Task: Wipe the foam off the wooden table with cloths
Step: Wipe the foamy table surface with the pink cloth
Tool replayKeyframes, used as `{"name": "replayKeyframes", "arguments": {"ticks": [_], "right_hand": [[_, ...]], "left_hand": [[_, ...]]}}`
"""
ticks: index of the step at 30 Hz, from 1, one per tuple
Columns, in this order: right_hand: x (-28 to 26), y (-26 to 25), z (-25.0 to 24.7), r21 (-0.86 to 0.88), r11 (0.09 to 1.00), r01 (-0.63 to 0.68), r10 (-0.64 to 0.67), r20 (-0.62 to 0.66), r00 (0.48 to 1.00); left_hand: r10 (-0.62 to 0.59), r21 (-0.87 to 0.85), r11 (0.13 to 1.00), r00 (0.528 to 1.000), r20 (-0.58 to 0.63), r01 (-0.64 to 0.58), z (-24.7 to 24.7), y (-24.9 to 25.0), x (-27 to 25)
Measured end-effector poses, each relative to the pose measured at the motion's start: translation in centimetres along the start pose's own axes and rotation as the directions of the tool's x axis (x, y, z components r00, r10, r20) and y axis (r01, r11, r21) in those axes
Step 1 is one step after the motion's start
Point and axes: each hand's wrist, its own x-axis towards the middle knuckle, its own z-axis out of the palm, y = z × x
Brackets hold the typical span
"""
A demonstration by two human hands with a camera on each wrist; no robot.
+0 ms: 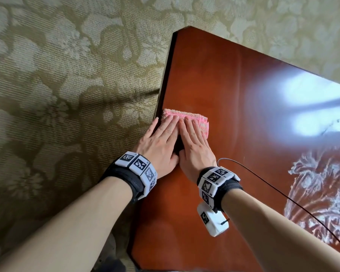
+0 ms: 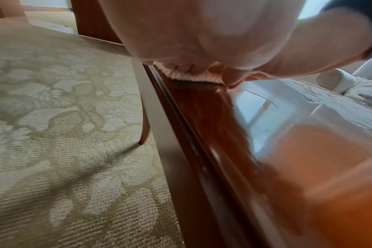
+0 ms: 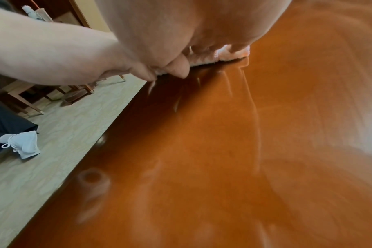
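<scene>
A patterned carpet (image 1: 57, 85) surrounds the reddish wooden tabletop (image 1: 214, 85), with white foam (image 1: 322, 193) smeared at its right side; near its left edge lies a pink cloth (image 1: 185, 115), pressed flat under the left hand (image 1: 161, 142) and right hand (image 1: 194, 146), fingers straight, side by side

This looks like a furnished room in a home or hotel, perhaps a dining area. A beige carpet (image 1: 67, 79) with a woven floral pattern covers the floor. A polished reddish wooden surface (image 1: 214, 85) reflects a bright window. Wooden chair legs (image 3: 32, 104) stand on the carpet to the left, and a white slipper (image 2: 335, 80) lies at the right.
</scene>
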Motion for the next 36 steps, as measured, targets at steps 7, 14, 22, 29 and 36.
{"name": "replayKeyframes", "arguments": {"ticks": [7, 14, 22, 29, 36], "right_hand": [[3.4, 1.5, -1.7, 0.012, 1.000, -0.005, 0.005, -0.015, 1.000], [6.8, 3.2, -3.6, 0.013, 1.000, -0.010, 0.010, -0.016, 1.000], [10.2, 4.8, -5.4, 0.009, 1.000, -0.008, 0.008, -0.019, 1.000], [13.5, 6.7, -7.2, -0.118, 0.992, 0.052, -0.061, -0.073, 0.996], [15.1, 7.9, -7.7, -0.187, 0.979, 0.083, -0.100, -0.085, 0.991]], "left_hand": [[-0.001, 0.016, 1.000, 1.000, 0.009, 0.000, -1.3, -0.6, 3.9], [-0.011, 0.018, 1.000, 1.000, 0.001, 0.011, -2.7, -1.1, 8.0], [-0.015, 0.065, 0.998, 1.000, 0.000, 0.015, -4.1, -1.5, 11.8], [-0.038, 0.108, 0.993, 0.999, 0.004, 0.037, -5.7, -1.8, 15.4], [-0.049, 0.013, 0.999, 0.990, -0.130, 0.051, -6.2, -1.3, 17.1]]}}
